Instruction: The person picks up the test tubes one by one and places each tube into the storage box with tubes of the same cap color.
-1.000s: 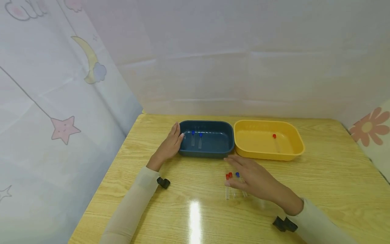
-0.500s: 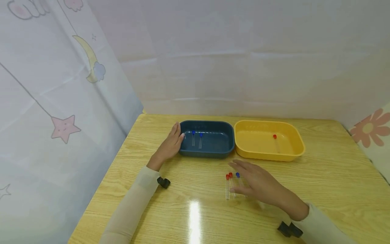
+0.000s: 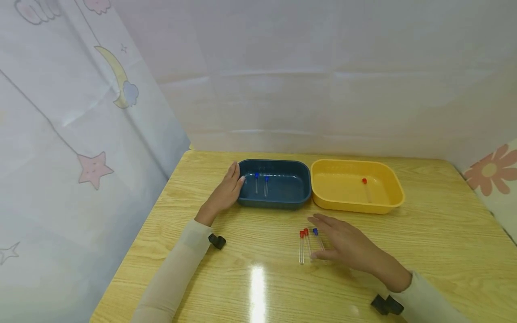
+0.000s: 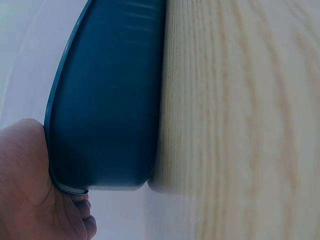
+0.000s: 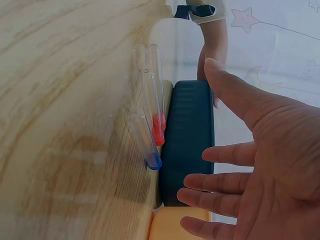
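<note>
My left hand (image 3: 223, 190) holds the left end of a dark blue plastic tub (image 3: 278, 205), its thumb over the rim and its fingers along the outside; the left wrist view shows the palm at the tub's corner (image 4: 100, 110). Two blue-capped test tubes (image 3: 256, 184) lie inside. My right hand (image 3: 349, 244) hovers with spread fingers and holds nothing. Just left of it on the table lie two red-capped test tubes (image 3: 301, 249) and a blue-capped test tube (image 3: 319, 240), whose lower end is partly hidden by the thumb.
A yellow plastic tub (image 3: 355, 208) stands against the blue tub's right side, with one red-capped test tube (image 3: 365, 188) in it. Both tubs are near the back edge of the wooden table (image 3: 218, 278). A printed cloth (image 3: 266, 80) hangs behind.
My right hand has drawn back a little to the right, uncovering more of the three tubes on the table. The left hand and both tubs stay in place.
</note>
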Demonstrator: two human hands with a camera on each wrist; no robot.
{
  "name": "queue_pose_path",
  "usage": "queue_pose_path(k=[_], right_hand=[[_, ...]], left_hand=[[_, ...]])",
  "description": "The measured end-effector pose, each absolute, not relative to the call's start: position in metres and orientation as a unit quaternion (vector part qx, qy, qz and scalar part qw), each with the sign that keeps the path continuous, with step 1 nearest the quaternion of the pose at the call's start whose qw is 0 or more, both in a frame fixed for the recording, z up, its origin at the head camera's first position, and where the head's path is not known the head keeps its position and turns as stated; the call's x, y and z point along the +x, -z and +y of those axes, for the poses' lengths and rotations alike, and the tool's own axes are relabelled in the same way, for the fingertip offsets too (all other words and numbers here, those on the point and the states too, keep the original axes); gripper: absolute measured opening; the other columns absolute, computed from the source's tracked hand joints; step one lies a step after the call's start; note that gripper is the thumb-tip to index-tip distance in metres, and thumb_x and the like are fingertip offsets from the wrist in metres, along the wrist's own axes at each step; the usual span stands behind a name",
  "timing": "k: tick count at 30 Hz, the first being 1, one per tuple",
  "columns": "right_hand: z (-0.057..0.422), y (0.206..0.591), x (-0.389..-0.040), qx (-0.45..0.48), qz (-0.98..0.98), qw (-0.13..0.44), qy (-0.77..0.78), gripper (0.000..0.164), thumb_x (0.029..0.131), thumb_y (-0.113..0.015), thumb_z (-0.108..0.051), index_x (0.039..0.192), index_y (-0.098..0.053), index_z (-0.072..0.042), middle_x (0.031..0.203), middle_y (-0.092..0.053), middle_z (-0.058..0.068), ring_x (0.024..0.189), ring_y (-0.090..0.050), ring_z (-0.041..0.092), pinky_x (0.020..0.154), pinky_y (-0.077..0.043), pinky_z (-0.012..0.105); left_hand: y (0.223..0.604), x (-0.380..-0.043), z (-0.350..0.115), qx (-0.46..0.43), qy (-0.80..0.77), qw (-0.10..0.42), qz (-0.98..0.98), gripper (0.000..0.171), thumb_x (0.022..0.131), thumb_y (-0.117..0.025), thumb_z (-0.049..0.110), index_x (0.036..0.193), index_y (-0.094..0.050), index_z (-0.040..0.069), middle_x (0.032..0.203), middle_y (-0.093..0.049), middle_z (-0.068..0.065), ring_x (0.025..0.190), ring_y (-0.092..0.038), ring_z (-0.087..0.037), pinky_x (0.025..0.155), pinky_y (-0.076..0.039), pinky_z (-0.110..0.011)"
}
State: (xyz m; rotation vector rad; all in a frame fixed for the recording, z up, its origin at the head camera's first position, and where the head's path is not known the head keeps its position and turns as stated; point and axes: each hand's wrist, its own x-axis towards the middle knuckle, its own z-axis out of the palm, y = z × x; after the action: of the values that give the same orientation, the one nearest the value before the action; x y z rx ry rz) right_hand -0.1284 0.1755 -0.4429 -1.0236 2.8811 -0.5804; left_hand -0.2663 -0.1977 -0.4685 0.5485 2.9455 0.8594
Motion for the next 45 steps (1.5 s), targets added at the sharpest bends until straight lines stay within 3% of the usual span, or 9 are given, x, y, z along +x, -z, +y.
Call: queue_pose_path(k=[19, 24, 37, 45], right_hand=[[0.189, 0.450, -0.136, -0.328, 0.927, 0.075, 0.164, 0.105, 0.069, -0.090, -0.051, 0.152, -0.045, -0.005, 0.156, -0.040, 0.023, 0.139, -0.043, 0.044, 0.104, -0.041, 0.064], [0.191, 0.451, -0.138, -0.328, 0.926, 0.088, 0.164, 0.105, 0.069, -0.091, -0.049, 0.152, -0.045, -0.005, 0.157, -0.038, 0.024, 0.140, -0.042, 0.044, 0.103, -0.041, 0.065], [0.192, 0.458, -0.142, -0.332, 0.925, 0.094, 0.161, 0.105, 0.067, -0.093, -0.048, 0.151, -0.046, -0.003, 0.158, -0.037, 0.023, 0.142, -0.039, 0.044, 0.105, -0.039, 0.065], [0.192, 0.459, -0.144, -0.341, 0.924, 0.083, 0.155, 0.103, 0.068, -0.089, -0.053, 0.148, -0.049, -0.002, 0.157, -0.039, 0.024, 0.140, -0.041, 0.045, 0.104, -0.040, 0.065]], left_hand=[[0.470, -0.268, -0.198, 0.177, -0.264, 0.002, 0.948, 0.068, 0.113, -0.018, 0.043, 0.161, 0.001, 0.000, 0.169, 0.013, -0.010, 0.156, 0.002, -0.029, 0.125, -0.010, -0.045], [0.470, -0.268, -0.199, 0.176, -0.266, 0.005, 0.948, 0.069, 0.112, -0.018, 0.045, 0.161, 0.001, 0.001, 0.169, 0.013, -0.009, 0.156, 0.004, -0.026, 0.125, -0.010, -0.045], [0.467, -0.266, -0.196, 0.180, -0.264, 0.002, 0.948, 0.066, 0.113, -0.021, 0.039, 0.161, 0.000, -0.002, 0.169, 0.011, -0.012, 0.156, -0.001, -0.034, 0.124, -0.010, -0.047], [0.467, -0.267, -0.198, 0.178, -0.267, 0.008, 0.947, 0.066, 0.113, -0.020, 0.039, 0.161, 0.001, -0.001, 0.169, 0.013, -0.011, 0.156, 0.004, -0.029, 0.125, -0.009, -0.046]])
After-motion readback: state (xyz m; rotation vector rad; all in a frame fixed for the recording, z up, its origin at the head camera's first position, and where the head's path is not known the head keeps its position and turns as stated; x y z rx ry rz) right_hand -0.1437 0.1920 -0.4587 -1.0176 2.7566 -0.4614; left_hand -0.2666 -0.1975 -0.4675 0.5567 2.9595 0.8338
